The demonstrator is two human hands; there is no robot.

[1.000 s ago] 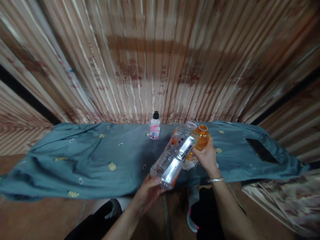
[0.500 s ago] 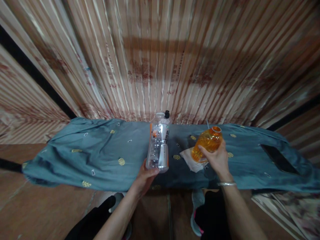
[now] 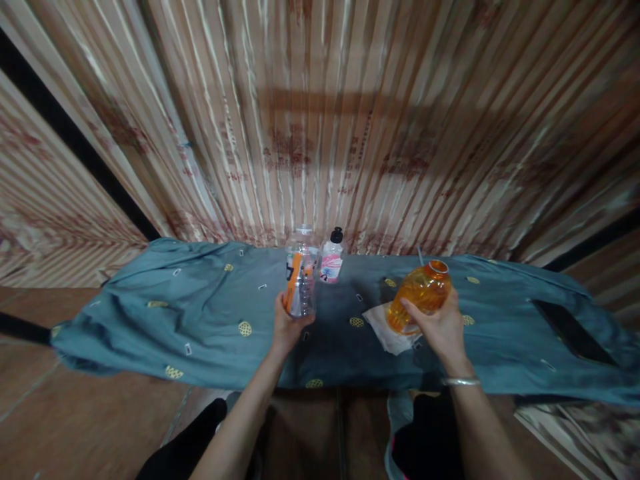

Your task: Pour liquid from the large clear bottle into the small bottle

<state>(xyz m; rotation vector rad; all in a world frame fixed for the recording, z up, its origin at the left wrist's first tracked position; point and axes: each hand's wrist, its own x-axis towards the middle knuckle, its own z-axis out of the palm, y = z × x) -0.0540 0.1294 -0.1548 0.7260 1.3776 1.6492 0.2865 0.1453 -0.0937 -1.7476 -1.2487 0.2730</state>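
Three bottles are in view at a long table covered by one blue-green cloth with small yellow and white motifs (image 3: 215, 287), and two of them are in the person's hands. The left hand (image 3: 289, 330) grips one clear, colourless plastic bottle with an orange-and-black label (image 3: 301, 277) low down, thumb and fingers wrapped about its base; the bottle is near the middle of the table, and whether its base touches the cloth cannot be told. The right hand (image 3: 443, 327) is curled around the side of one transparent amber bottle with a round mouth (image 3: 423, 290), which leans with its mouth toward the right, its base over one crumpled white sheet (image 3: 379, 327). One silver-coloured bangle (image 3: 461, 382) circles the right wrist. The third bottle, a small clear one with a black cap and pink label (image 3: 333, 261), stands upright just beside the colourless one, on its right. One thin pale stick (image 3: 420, 255) shows behind the amber bottle, and one flat black rectangular phone (image 3: 573, 332) lies toward the table's right end. Behind everything hangs one striped, pinkish-brown pleated curtain (image 3: 320, 153); below, two dark-clad legs (image 3: 427, 433) show above brown floor tiles (image 3: 100, 413).
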